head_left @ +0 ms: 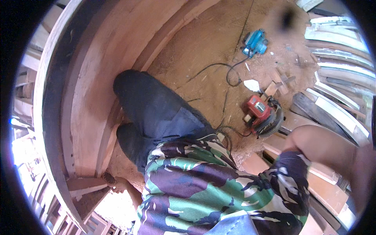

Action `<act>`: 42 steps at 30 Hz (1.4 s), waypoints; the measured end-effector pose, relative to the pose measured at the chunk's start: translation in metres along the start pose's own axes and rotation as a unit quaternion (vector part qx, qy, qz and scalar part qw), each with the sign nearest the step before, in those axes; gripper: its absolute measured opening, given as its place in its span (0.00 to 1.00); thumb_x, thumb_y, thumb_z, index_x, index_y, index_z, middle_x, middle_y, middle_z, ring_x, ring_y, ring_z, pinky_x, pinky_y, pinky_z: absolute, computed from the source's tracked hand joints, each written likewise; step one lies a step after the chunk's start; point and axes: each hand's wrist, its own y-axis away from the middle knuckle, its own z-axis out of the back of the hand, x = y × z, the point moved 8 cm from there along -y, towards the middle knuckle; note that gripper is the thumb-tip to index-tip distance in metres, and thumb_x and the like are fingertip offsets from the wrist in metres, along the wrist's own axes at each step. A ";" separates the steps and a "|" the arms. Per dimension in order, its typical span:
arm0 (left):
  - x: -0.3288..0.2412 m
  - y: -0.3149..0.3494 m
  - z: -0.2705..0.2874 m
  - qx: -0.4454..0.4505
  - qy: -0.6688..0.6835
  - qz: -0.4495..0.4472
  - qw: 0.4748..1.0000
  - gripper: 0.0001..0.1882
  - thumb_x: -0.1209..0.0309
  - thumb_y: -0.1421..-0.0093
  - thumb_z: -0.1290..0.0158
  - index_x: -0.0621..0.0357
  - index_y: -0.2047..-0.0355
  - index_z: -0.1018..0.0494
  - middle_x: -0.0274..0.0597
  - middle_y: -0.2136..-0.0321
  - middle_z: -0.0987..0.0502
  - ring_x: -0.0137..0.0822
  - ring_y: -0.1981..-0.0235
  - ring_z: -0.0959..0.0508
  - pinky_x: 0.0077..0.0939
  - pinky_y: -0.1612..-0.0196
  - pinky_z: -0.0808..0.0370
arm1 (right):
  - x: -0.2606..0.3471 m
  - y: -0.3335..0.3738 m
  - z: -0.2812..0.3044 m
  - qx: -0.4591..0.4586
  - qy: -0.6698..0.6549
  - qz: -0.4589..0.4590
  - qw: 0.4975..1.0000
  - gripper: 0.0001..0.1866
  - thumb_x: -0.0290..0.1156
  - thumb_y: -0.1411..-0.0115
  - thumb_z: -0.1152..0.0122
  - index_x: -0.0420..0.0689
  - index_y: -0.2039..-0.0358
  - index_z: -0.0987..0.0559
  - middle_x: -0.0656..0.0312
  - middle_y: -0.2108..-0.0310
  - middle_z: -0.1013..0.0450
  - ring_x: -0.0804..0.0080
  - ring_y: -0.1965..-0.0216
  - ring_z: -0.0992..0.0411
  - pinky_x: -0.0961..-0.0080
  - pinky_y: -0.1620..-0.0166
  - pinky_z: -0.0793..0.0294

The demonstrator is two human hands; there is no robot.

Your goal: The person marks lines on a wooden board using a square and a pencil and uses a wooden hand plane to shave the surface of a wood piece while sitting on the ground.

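Note:
At the lower left, my left hand (119,185) is beside the end of a short wooden board (84,184) joined to a large curved wooden structure (92,94). Its fingers look bent and closed, next to a small dark patch. Whatever they hold, if anything, is too small to make out. My right arm is bent up toward the right rim. Only a dim blur of my right hand (363,172) shows there, with no fingers visible. My knees, in dark trousers, are against or close to the curved structure's inner side.
A red circular saw (260,113) rests on the sawdust-covered ground (192,58) ahead to the right. Beyond it lies a blue power tool (255,43) with a black cord (211,66). Wood offcuts (280,80) are near the saw. Stacked planks (340,58) line the right side.

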 end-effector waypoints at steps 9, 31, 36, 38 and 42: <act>-0.018 0.012 0.010 -0.008 -0.001 -0.096 0.995 0.44 0.33 0.37 0.47 0.24 0.24 0.48 0.57 0.39 0.35 0.63 0.45 0.30 0.66 0.52 0.27 | -0.459 0.315 0.049 -0.111 0.057 -0.611 0.782 0.34 0.49 0.29 0.37 0.45 0.30 0.30 0.61 0.45 0.25 0.62 0.50 0.23 0.60 0.56 0.20; -0.009 0.051 0.008 0.152 0.040 -0.097 0.983 0.40 0.49 0.33 0.41 0.21 0.24 0.46 0.55 0.34 0.38 0.64 0.35 0.37 0.74 0.42 0.33 | -0.401 0.468 0.055 -0.191 -0.073 -0.815 0.543 0.13 0.46 0.29 0.36 0.51 0.55 0.18 0.66 0.58 0.17 0.67 0.58 0.18 0.60 0.49 0.19; -0.012 0.060 0.002 0.168 0.046 -0.091 0.980 0.40 0.48 0.34 0.40 0.18 0.25 0.45 0.56 0.35 0.37 0.64 0.35 0.37 0.75 0.41 0.34 | -0.415 0.473 0.070 -0.199 -0.070 -0.812 0.543 0.08 0.44 0.28 0.36 0.57 0.60 0.16 0.71 0.59 0.17 0.69 0.59 0.17 0.61 0.51 0.17; -0.012 0.064 -0.006 0.176 0.053 -0.086 0.979 0.40 0.48 0.34 0.40 0.17 0.25 0.45 0.56 0.35 0.37 0.64 0.36 0.36 0.76 0.41 0.34 | -0.426 0.466 0.069 -0.195 -0.084 -0.770 0.602 0.14 0.48 0.27 0.38 0.52 0.52 0.18 0.68 0.52 0.18 0.73 0.56 0.18 0.67 0.51 0.18; 0.003 0.054 -0.011 0.169 0.029 -0.057 0.984 0.38 0.47 0.34 0.40 0.17 0.26 0.43 0.54 0.36 0.36 0.62 0.36 0.35 0.75 0.42 0.33 | -0.410 0.434 0.040 -0.225 -0.145 -0.690 0.673 0.24 0.44 0.29 0.34 0.43 0.40 0.23 0.61 0.44 0.21 0.66 0.44 0.22 0.66 0.39 0.22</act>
